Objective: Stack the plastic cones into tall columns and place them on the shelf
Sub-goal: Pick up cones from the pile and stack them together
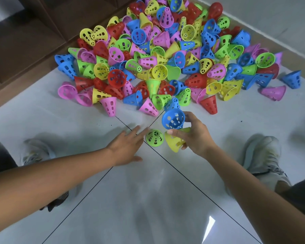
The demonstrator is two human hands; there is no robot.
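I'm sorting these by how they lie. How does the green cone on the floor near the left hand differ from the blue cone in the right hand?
The green cone stands alone on the floor, narrow top up; the blue cone is lifted and tilted, its wide mouth toward the camera. The left hand only reaches toward green with straight fingers; the right hand grips blue, along with a yellow cone. Both are perforated plastic.

Bright, soft shadows, floor (pixel 148 199) glare, fisheye edges

no readable text, labels, numbers or signs anywhere
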